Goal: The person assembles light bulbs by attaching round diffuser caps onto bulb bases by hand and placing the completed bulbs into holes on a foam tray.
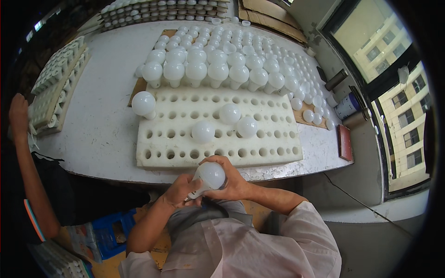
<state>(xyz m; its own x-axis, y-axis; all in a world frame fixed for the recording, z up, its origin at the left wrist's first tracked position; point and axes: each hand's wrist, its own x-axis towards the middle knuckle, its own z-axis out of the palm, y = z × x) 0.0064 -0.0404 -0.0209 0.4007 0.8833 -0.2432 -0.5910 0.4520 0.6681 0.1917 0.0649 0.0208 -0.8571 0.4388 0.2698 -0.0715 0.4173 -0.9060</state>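
At the near edge of the worktop [104, 99], the left hand [181, 191] is curled around the neck of a white bulb [213, 175], and the right hand [235, 184] cups its round top, fingers bent close. Just beyond lies a foam block [273, 162] with rows of holes, carrying three bulbs [202, 132] near its middle and a lone bulb [143, 103] at its left edge. Crowded rows of bulbs [196, 71] begin at its far edge. By the worktop's left edge, a co-worker's hand [18, 113] is beside a tilted tray [45, 110] of white parts. Near the right corner stands a flat red object [345, 142].
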